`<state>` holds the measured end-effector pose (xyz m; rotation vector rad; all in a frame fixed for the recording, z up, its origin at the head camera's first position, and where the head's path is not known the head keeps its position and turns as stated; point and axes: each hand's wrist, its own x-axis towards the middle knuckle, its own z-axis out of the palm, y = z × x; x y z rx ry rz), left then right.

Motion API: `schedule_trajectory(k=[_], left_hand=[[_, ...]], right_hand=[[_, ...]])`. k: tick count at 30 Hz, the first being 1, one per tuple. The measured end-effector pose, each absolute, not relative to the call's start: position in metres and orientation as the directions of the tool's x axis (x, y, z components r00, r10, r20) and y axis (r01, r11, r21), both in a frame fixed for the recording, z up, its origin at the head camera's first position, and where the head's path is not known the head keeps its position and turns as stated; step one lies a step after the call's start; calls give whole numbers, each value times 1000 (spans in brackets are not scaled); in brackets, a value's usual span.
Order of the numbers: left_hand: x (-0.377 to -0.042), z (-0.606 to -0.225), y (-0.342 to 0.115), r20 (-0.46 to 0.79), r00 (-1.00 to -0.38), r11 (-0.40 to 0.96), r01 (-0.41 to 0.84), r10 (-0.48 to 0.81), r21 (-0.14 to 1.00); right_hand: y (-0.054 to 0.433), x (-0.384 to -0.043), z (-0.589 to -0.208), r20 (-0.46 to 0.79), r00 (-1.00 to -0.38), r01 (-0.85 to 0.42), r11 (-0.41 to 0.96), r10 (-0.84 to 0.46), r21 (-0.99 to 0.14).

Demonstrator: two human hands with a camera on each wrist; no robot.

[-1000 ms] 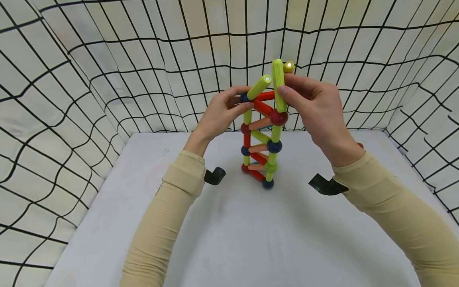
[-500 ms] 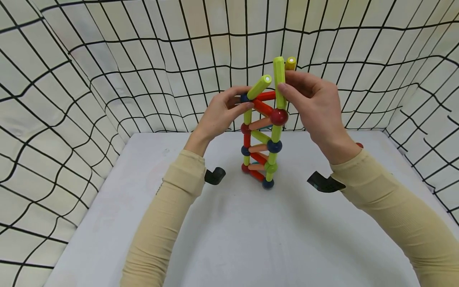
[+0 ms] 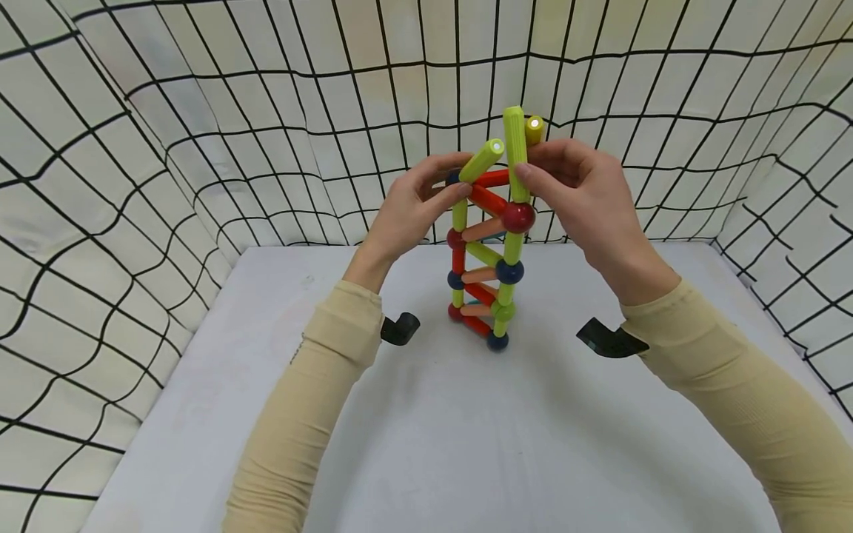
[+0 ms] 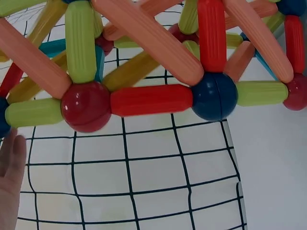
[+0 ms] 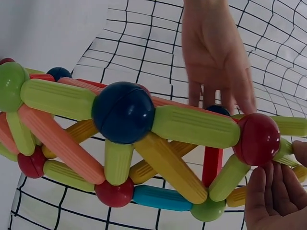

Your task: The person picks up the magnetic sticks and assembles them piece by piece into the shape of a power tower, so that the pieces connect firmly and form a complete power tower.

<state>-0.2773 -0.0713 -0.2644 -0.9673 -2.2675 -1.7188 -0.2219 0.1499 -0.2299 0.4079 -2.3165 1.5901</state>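
A tall tower of coloured sticks and balls [image 3: 508, 244] stands upright on the table. My left hand [image 3: 403, 211] pinches the dark blue ball [image 3: 453, 178] at its top left corner, beside a slanted lime stick [image 3: 483, 160]. With thumb and fingers my right hand [image 3: 596, 200] holds the upright lime stick [image 3: 514, 144], whose lower end meets the glossy red ball [image 3: 518, 217]. A yellow stick [image 3: 534, 131] rises just behind those fingers. In the right wrist view, my right hand [image 5: 278, 196] is beside the red ball [image 5: 257, 139]. Only part of my left hand [image 4: 12, 175] shows in the left wrist view.
The white table [image 3: 426, 444] spreads in front of the tower. Black grid netting [image 3: 266, 111] over pale walls surrounds the table at the back and both sides. Dark straps [image 3: 400, 329] hang by both sleeves.
The lime stick in my right hand rose and straightened over the red ball, then leaned slightly left. The yellow stick's tip rose, then dropped. My left fingers shifted slightly upward at the blue ball.
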Motion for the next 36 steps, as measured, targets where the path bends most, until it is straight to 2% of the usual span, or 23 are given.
schedule_trajectory(k=[4,9,16,20,28,33,36], left_hand=[[-281,-266,-68,581,-727,100,651,366,752],[-279,-262,-65,634,-694,123,701,341,702],[-278,-261,-63,624,-717,141,684,312,715],[-278,-261,-62,639,-704,141,698,310,702],[-273,-257,-58,627,-718,152,685,302,712],[-256,-245,-56,629,-713,151,690,309,708],[-252,-242,-55,631,-712,151,691,307,706]], right_hand=[[152,-221,-234,382,-919,-391,344,-96,-853],[153,-220,-236,390,-916,-399,329,-96,-856],[155,-220,-238,397,-911,-410,326,-110,-852],[155,-219,-239,393,-911,-411,331,-122,-849],[159,-221,-241,383,-913,-407,339,-139,-848],[165,-226,-241,401,-913,-404,286,-71,-869],[167,-233,-241,475,-880,-458,308,-23,-834]])
